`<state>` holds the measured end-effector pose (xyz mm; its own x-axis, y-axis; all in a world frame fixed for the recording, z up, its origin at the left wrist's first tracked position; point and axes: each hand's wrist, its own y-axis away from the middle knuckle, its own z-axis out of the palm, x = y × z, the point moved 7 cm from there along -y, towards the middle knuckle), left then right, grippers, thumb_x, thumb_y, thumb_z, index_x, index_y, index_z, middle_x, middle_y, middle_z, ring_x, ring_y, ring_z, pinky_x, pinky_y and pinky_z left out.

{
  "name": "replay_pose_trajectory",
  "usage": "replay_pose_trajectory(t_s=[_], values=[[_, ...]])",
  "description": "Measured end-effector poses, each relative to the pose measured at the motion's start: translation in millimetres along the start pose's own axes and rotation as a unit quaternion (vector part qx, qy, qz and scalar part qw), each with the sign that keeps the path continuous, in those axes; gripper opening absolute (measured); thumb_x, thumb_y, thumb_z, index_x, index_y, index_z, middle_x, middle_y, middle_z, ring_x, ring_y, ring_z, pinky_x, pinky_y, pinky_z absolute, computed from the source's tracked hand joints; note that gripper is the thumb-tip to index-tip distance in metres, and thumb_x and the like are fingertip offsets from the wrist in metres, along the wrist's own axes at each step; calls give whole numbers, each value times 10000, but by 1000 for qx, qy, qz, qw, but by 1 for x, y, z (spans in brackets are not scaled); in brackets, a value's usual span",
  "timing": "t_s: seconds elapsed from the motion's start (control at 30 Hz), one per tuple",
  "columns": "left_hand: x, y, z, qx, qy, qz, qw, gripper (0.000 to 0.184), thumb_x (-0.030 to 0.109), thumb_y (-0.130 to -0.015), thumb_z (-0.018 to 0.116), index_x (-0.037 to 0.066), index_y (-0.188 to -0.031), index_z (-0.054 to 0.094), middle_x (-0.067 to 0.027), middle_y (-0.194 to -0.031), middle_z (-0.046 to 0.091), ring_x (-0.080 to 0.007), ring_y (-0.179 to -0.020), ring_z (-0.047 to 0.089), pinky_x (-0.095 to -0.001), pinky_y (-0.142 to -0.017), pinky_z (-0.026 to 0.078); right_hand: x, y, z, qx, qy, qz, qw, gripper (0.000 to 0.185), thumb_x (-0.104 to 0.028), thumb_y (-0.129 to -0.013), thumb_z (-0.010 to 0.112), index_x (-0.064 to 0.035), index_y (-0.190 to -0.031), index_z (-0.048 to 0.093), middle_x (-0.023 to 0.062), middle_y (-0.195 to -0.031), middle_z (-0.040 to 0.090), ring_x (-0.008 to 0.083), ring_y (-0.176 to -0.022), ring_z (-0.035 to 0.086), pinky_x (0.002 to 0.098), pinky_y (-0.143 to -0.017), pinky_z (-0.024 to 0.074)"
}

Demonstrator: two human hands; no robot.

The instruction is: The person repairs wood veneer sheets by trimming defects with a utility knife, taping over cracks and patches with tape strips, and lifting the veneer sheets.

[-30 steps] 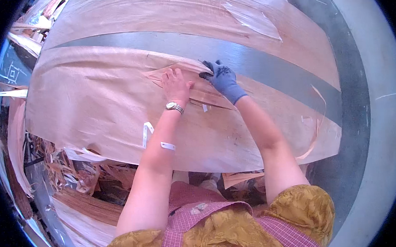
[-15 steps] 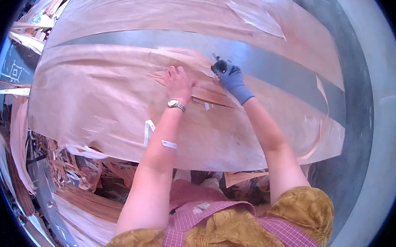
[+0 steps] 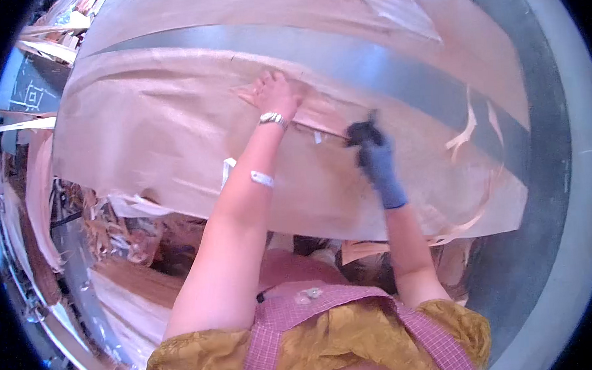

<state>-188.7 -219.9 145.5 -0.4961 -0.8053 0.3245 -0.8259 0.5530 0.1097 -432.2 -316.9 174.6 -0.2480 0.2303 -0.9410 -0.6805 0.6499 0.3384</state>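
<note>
A wide, thin wood-coloured sheet (image 3: 152, 132) lies wrinkled across the metal table (image 3: 188, 38). Bare and wearing a watch, my left hand (image 3: 278, 93) rests on it with fingers spread, beside a loose flap. From under that hand a narrow darker slit (image 3: 320, 127) runs to the right. My right hand (image 3: 375, 157), in a blue and black glove, is over the sheet at the slit's right end. Its fingers are blurred, and anything between them cannot be made out. A small white tape piece (image 3: 317, 137) sits just below the slit.
Another sheet (image 3: 266, 5) covers the table's far part. Torn strips (image 3: 464, 132) lie at the right, one across the metal. Scraps (image 3: 121, 238) and stacked sheets (image 3: 137, 287) are below the near edge at the left. White tape (image 3: 262, 179) is stuck on my left forearm.
My right hand has moved down and toward me, away from the sheet's far edge. A torn strip now appears at the right. My left hand stays on the sheet while the view has shifted.
</note>
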Motion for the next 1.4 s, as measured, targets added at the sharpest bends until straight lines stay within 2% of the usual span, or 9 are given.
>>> replay_pose_trajectory(t_s=[0.03, 0.2, 0.37, 0.53, 0.73, 0.83, 0.93, 1.23, 1.4], values=[[1, -1, -1, -5, -5, 5, 1000, 622, 347, -739, 795, 9, -1187, 526, -229, -1350, 455, -416, -1268, 426, -475, -1061, 385, 22, 9, 43, -32, 14, -10, 999, 229, -195, -957, 609, -46, -1105, 699, -4, -900, 710, 25, -507, 477, 200, -415, 346], [4, -10, 3, -66, -61, -16, 996, 736, 413, -715, 813, 18, -1267, 527, -201, -1407, 426, -375, -1313, 396, -443, -1082, 370, 82, 24, 177, -132, -350, 38, 927, 294, -303, -975, 591, -71, -1156, 581, -16, -820, 616, 68, -525, 493, 238, -447, 402], [2, -21, 15, -82, -123, 0, 989, 761, 478, -732, 778, 10, -1277, 529, -217, -1393, 449, -373, -1318, 387, -453, -1090, 361, 72, 36, 209, -161, -543, 110, 817, 305, -325, -958, 614, -88, -1131, 531, -10, -793, 571, 96, -572, 530, 242, -488, 438], [5, -18, 11, -92, -131, 7, 987, 746, 486, -755, 762, -9, -1266, 537, -224, -1398, 440, -397, -1318, 377, -467, -1079, 368, 80, 48, 192, -243, -356, 32, 902, 456, -341, -852, 756, -81, -1173, 562, -15, -875, 613, 56, -654, 541, 214, -547, 439], [-2, -16, 17, -26, -92, 42, 995, 655, 492, -757, 759, 35, -1188, 575, -219, -1333, 458, -404, -1252, 398, -475, -1030, 396, 66, 56, 170, -344, -170, 101, 918, 206, -146, -867, 714, -57, -1047, 674, -3, -837, 657, 35, -536, 471, 187, -467, 359], [-7, -17, 19, 33, -87, 107, 990, 585, 508, -740, 763, 73, -1100, 609, -187, -1241, 503, -371, -1185, 430, -474, -982, 411, 70, 50, 176, -375, -165, 81, 909, 176, -148, -876, 706, -18, -994, 693, 31, -901, 707, 86, -763, 581, 264, -729, 496], [-7, -10, 8, 65, -67, 155, 984, 535, 518, -730, 763, 90, -1021, 626, -142, -1155, 532, -338, -1112, 462, -461, -922, 437, 88, 38, 182, -396, -83, -28, 914, 196, -151, -884, 695, -11, -1021, 683, 44, -913, 715, 108, -796, 585, 294, -790, 491], [-15, -12, 3, 131, -37, 209, 968, 467, 492, -721, 762, 115, -969, 640, -86, -1067, 581, -304, -1046, 523, -449, -848, 476, 99, 16, 161, -444, -36, 122, 887, 193, -102, -828, 731, 26, -952, 660, 54, -918, 674, 117, -832, 580, 288, -786, 485], [-13, -6, -8, 118, 26, 215, 969, 499, 400, -756, 759, 42, -1072, 614, -126, -1118, 554, -310, -1069, 498, -424, -898, 462, 92, 11, 155, -470, -49, 86, 877, 210, -133, -780, 755, 23, -853, 636, 101, -858, 615, 216, -826, 573, 326, -760, 459]])
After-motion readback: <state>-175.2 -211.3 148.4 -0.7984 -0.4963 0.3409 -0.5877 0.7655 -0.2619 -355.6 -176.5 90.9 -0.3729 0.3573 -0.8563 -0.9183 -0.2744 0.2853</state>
